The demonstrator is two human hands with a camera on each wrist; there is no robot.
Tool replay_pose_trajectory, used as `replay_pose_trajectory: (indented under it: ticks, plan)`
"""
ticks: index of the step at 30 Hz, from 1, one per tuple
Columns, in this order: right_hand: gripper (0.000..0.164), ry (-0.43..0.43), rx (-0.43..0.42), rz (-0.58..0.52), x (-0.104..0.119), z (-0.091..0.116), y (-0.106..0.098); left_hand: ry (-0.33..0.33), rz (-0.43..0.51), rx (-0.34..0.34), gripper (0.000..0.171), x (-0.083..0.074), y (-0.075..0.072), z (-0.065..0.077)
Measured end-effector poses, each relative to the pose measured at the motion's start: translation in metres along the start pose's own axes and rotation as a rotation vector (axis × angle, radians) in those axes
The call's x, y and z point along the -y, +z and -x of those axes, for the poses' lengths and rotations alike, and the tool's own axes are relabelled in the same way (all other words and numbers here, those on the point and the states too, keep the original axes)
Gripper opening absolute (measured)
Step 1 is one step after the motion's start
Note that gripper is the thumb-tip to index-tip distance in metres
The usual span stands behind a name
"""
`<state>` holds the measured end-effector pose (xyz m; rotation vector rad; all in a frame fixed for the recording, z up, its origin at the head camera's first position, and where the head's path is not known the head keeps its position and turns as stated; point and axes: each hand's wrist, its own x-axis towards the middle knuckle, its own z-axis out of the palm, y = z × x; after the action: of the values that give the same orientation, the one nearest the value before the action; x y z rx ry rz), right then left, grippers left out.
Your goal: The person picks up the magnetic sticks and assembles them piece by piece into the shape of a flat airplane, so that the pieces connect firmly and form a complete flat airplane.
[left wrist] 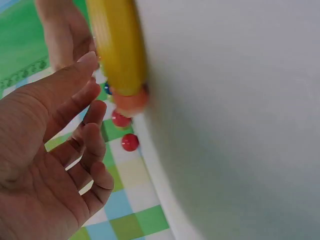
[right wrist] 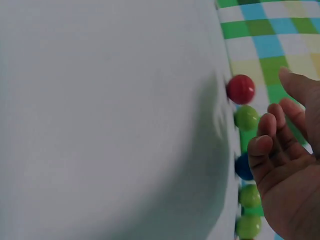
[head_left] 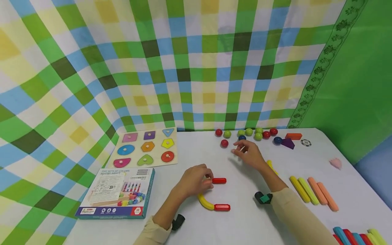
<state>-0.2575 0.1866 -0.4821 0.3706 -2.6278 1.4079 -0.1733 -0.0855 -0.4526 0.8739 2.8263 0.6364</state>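
My left hand [head_left: 196,180] is low over the table at a yellow curved piece [head_left: 206,202], partly covering it. One red stick [head_left: 222,207] lies at the curve's near end, and another red stick [head_left: 219,180] is beside my fingers. In the left wrist view, the fingers are loosely bent, with the thumb tip right at the edge of the yellow piece [left wrist: 120,45]. My right hand [head_left: 249,154] hovers, fingers loosely bent and holding nothing, in front of a red ball [head_left: 224,143] and a blue ball [head_left: 242,137]. Green balls [right wrist: 247,118] show beyond it in the right wrist view.
A shape puzzle board [head_left: 156,154] and a flat toy box [head_left: 116,194] lie at left. Several balls line the back edge, near a purple block [head_left: 288,143] and an orange block [head_left: 293,136]. Yellow and orange sticks [head_left: 327,196] lie at right, more coloured sticks [head_left: 349,235] at front right.
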Motion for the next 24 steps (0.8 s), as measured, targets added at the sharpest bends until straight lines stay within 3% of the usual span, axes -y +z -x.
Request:
replay_pose_trajectory:
  ticks: [5, 9, 17, 21, 24]
  plan:
    - [0.04, 0.073, -0.011, 0.026, -0.016, -0.016, 0.023, -0.053, 0.038, 0.053, 0.022, 0.002, 0.015, -0.001]
    - [0.044, 0.075, -0.037, 0.086, -0.024, -0.017, 0.034, -0.079, 0.067, 0.072, 0.02, 0.002, 0.019, 0.002]
    - [0.035, 0.09, -0.043, 0.184, -0.014, -0.026, 0.038, -0.121, 0.062, 0.09, 0.025, 0.006, 0.014, -0.002]
    - [0.03, 0.084, -0.015, 0.133, -0.006, -0.024, 0.037, -0.16, 0.053, 0.099, 0.023, 0.011, 0.009, -0.003]
    - [0.028, 0.068, 0.059, 0.097, 0.0, -0.016, 0.033, -0.184, 0.055, 0.095, 0.02, 0.015, 0.006, -0.003]
